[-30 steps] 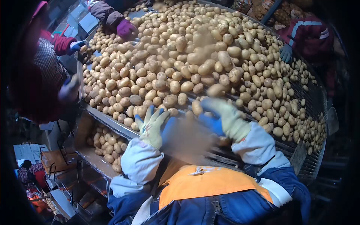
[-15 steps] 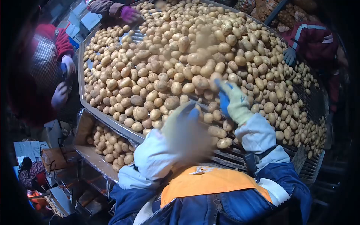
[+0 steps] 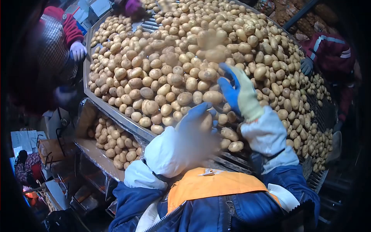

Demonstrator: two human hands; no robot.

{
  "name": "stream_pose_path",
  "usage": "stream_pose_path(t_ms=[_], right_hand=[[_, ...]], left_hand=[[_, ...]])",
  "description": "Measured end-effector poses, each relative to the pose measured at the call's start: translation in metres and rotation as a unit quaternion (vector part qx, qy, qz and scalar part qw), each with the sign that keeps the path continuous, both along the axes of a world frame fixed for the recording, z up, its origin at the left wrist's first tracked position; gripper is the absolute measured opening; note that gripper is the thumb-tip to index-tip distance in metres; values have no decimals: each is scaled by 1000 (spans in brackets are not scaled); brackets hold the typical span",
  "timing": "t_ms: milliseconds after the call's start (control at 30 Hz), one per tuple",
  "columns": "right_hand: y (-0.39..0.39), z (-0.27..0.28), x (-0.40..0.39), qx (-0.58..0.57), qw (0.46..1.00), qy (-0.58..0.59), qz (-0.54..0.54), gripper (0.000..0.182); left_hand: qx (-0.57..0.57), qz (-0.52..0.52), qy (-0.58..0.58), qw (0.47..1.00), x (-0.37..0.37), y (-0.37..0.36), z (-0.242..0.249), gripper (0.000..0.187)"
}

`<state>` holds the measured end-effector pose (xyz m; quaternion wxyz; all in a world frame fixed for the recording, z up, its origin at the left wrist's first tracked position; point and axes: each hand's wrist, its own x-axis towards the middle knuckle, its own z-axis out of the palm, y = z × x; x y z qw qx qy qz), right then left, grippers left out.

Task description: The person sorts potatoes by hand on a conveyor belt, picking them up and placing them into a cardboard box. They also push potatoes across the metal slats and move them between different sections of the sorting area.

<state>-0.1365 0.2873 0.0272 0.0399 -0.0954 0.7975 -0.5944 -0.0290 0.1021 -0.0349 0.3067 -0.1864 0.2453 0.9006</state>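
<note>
My left hand (image 3: 196,115), in a blue-and-cream glove, is low over the near edge of the potato heap (image 3: 174,73). Its fingers curl round a potato (image 3: 207,123), though a blurred smear hides the palm and wrist. To the right, my right hand (image 3: 240,92), gloved the same way, is raised just above the potatoes. Thumb and fingers are spread apart, and nothing shows between them. Close beside it lies a larger potato (image 3: 212,97).
A metal rim (image 3: 116,113) borders the sorting table, with slatted bars (image 3: 234,162) near my body. A lined box of potatoes (image 3: 116,143) stands below left. Other people's gloved hands (image 3: 78,51) are around the table, including one at the right (image 3: 307,65).
My right hand has lifted from the potato at its fingertips, and its fingers have opened. My left hand has shifted slightly right, with a potato now showing in it. The view has shifted slightly.
</note>
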Motion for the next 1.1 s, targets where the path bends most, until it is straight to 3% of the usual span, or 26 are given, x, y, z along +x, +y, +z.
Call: stream_pose_path(t_ms=[33, 67, 100, 167, 233, 267, 300, 367, 400, 433, 467, 500, 567, 600, 633, 667, 700, 767, 800, 833, 867, 900, 933, 1000, 1100], right_hand=[[0, 3, -17, 157, 983, 90, 44, 46], [0, 3, -28, 306, 931, 178, 87, 50], [-6, -3, -32, 303, 932, 177, 87, 50], [-25, -23, -35, 441, 875, 171, 102, 53], [-36, -23, -44, 482, 862, 130, 90, 50], [-36, -24, -54, 481, 863, 117, 99, 49], [-35, -25, -59, 480, 864, 104, 108, 48], [-24, -20, -58, 445, 883, 116, 96, 49], [-17, -16, -55, 303, 951, -18, 54, 46], [-8, -9, -51, 148, 977, -150, 9, 45], [6, 3, -44, 97, 989, -112, 12, 50], [21, 16, -33, -34, 992, -117, 43, 48], [63, -6, -21, -243, 959, -124, 72, 43], [69, -3, -21, -273, 949, -153, 30, 39], [73, 0, -22, -302, 936, -180, -13, 35], [76, -6, -24, -214, 974, -76, 0, 32], [75, -3, -31, -213, 974, -74, 0, 32], [70, 8, -56, -164, 974, -157, -16, 29], [55, 16, -76, 21, 985, -166, -51, 29], [41, 11, -89, 152, 988, 22, -23, 33], [26, 18, -95, 322, 933, 162, -20, 32], [11, 24, -103, 475, 829, 294, -15, 33], [-1, 21, -117, 475, 829, 294, -14, 33], [-21, 9, -148, 647, 735, 104, 173, 32], [-28, -1, -172, 663, 719, 77, 193, 33]], left_hand=[[-13, -8, 5, 1000, 0, -2, 1, 45], [-28, -15, 14, 999, 0, -3, 1, 44], [-43, -24, 24, 999, -2, -7, 2, 42], [-90, -46, 61, 993, -10, -12, 2, 39], [-113, -59, 74, 989, -14, -16, 19, 37], [-294, -76, 110, 946, -16, -15, 38, 38], [-465, -92, 143, 869, -16, -15, 48, 38], [-509, -53, 186, 839, -17, -15, 30, 37], [-615, -44, 310, 724, -22, -18, 32, 34], [-697, -31, 420, 581, -26, -20, 33, 33], [-705, -9, 455, 544, -31, -18, 32, 36], [-704, -7, 455, 545, -38, -12, 34, 36], [-726, -39, 543, 421, -52, 1, 40, 39], [-723, -55, 567, 390, -51, 4, 45, 38], [-708, -69, 590, 383, -51, 5, 53, 36], [-690, -78, 608, 385, -46, 4, 63, 35], [-673, -84, 620, 394, -41, 3, 73, 33], [-641, -88, 628, 432, -30, 1, 87, 31], [-628, -83, 621, 462, -29, 2, 85, 30], [-615, -73, 607, 499, -26, 1, 80, 29], [-575, -57, 574, 580, -23, 1, 57, 32], [-576, -56, 573, 580, -30, 2, 54, 32], [-589, -103, 548, 585, -43, 5, 51, 31], [-613, -197, 491, 588, -78, 9, 48, 30], [-634, -336, 388, 578, -110, 7, 39, 30]])
